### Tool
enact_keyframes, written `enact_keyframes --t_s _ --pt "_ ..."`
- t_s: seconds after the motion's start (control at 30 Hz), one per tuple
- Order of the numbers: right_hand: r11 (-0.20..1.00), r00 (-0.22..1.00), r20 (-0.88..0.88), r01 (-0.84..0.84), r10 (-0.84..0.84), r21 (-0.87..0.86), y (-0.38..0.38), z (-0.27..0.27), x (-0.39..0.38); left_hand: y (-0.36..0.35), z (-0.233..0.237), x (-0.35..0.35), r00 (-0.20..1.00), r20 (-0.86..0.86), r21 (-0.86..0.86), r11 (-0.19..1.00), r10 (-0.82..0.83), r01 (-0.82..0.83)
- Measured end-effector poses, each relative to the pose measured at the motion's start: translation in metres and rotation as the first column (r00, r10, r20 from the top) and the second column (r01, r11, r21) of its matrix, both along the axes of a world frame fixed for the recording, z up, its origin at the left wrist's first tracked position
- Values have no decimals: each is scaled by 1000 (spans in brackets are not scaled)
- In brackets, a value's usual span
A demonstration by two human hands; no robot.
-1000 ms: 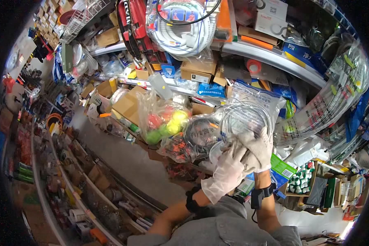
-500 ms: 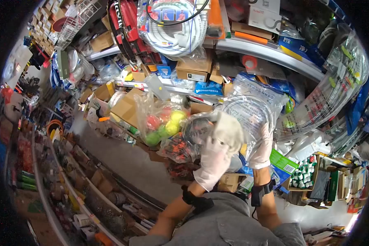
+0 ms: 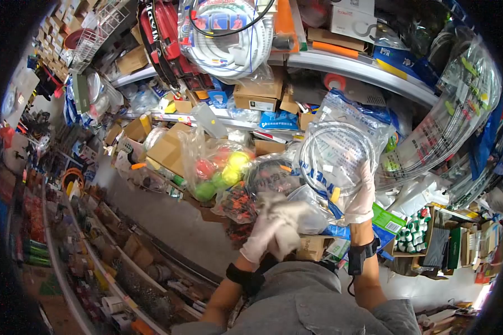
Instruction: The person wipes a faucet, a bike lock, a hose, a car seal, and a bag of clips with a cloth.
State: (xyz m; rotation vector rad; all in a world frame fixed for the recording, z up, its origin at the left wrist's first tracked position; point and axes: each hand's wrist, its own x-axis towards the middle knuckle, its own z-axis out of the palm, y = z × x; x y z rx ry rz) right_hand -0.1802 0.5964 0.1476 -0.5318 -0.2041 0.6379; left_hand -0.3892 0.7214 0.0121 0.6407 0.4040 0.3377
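My right hand, in a white glove, grips the right edge of a clear plastic bag. Inside the bag lies a coiled grey hose with a yellow piece near its lower end. My left hand, also gloved, is closed around a crumpled off-white cloth, which is blurred by motion. Left and below the bagged hose, the cloth hangs apart from it. Close beyond my left hand are a bag of dark coiled material and a bag of orange-and-black pieces.
A bag of red, yellow and green balls lies further left. White hose hangs above on the shelf. Bagged clear hoses hang at right, above a box of green-and-white rolls. Stocked shelving lines the left.
My left hand has swung down and left with the cloth, away from the bagged hose, uncovering its lower left part. My right hand keeps its hold on the bag.
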Motion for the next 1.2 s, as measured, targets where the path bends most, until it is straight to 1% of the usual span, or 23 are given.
enact_keyframes --t_s 0.07,0.13,0.27,0.3,0.33,0.37,0.43,0.53,0.57,0.6,0.63,0.67,0.7,0.73,0.77,0.8,0.9,1.0,1.03,1.1,1.13,1.17,1.2 --pt "999 995 -83 -47 46 -20 -4 0 -2 24 -21 5 974 224 87 996 -17 -3" --pt "978 975 -73 -205 208 47 -7 8 -9 19 69 8 973 31 44 972 230 -231" --pt "926 922 -109 -376 372 -21 -7 -6 -18 33 58 -7 980 181 173 978 87 -119" --pt "908 910 -93 -411 403 -78 -5 -18 -19 37 43 -15 989 138 531 847 -50 -32" --pt "910 935 -54 -354 351 -218 -3 -44 -13 41 29 -23 986 45 808 587 -159 58" --pt "908 933 -53 -358 356 -218 -1 -39 -15 27 45 -15 996 80 70 997 -30 24" --pt "931 943 84 -300 322 -208 4 -26 -19 9 83 -4 995 52 115 989 87 -92" --pt "868 833 524 116 181 -484 2 -43 -19 2 110 10 949 -52 315 907 312 -281" --pt "859 807 529 53 264 -510 -1 -32 -24 -5 128 12 907 -151 433 851 393 -297" --pt "856 812 466 -77 351 -511 -3 -18 -34 -2 118 10 905 -114 747 636 410 -195" --pt "874 738 554 -98 385 -476 0 -21 -41 -2 107 12 876 -126 870 476 465 -127" --pt "888 784 451 -268 426 -373 2 1 -57 -6 100 17 846 -123 954 297 519 -43" --pt "900 747 539 -181 388 -396 6 4 -62 -11 106 25 850 12 979 168 527 -119" --pt "907 699 622 -95 354 -410 9 7 -66 -36 160 26 835 -203 971 217 511 104" --pt "689 836 133 -337 533 -642 2 28 -74 -40 173 37 857 -207 913 -220 471 342" --pt "858 891 286 -186 353 -479 8 20 -74 -49 153 32 816 -140 915 -241 561 323" --pt "939 952 209 -153 224 -309 7 3 -64 -50 137 31 896 -58 913 -340 439 226" --pt "928 976 88 -160 201 -336 4 -26 -53 -46 134 31 921 -88 944 -264 380 199" --pt "938 981 36 -170 189 -304 2 -30 -52 -37 115 30 944 18 971 -232 329 62" --pt "947 982 -4 -181 187 -266 1 -33 -50 -23 116 38 968 117 982 121 223 -146" --pt "946 984 -49 -176 169 -274 -2 -32 -50 -30 119 19 955 -187 730 683 229 -21" --pt "945 984 -95 -169 148 -281 -6 -24 -52 -30 141 20 930 -190 490 851 315 -189" --pt "946 955 -128 -286 268 -151 -8 -16 -50 -7 124 28 813 176 873 293 555 -389"
